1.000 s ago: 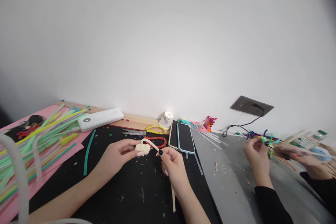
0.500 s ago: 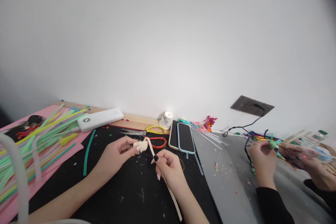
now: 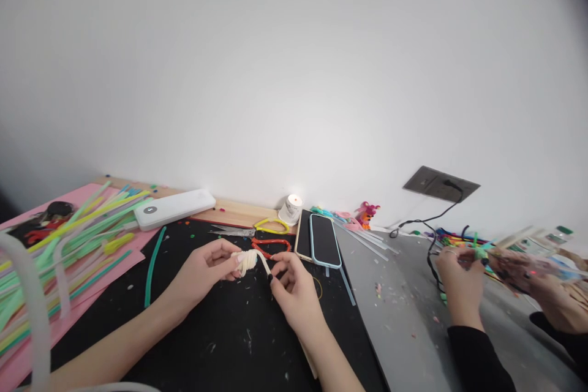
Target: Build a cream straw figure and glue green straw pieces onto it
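Note:
Above the black mat, my left hand (image 3: 214, 266) pinches a small wound bundle of cream pipe cleaner (image 3: 248, 261) between thumb and fingers. From the bundle's right side the loose length arches over and down to my right hand (image 3: 294, 291), whose thumb and fingers close on it. The rest of that length runs under my right wrist and shows again near the bottom edge. Just behind the bundle lie red-handled scissors (image 3: 277, 245), and farther back are scissors with yellow handles (image 3: 272, 224).
Many pastel pipe cleaners (image 3: 87, 245) lie on pink sheets at left, near a white elongated device (image 3: 177, 209). A paper cup (image 3: 291, 211) and a phone (image 3: 325, 240) stand behind. At right, a co-worker's hands (image 3: 462, 285) hold a green piece near a black cable (image 3: 432, 251).
My right hand has turned and shifted slightly up, bringing the loose pipe cleaner length lower and closer around the bundle. My left hand has tilted the bundle a little.

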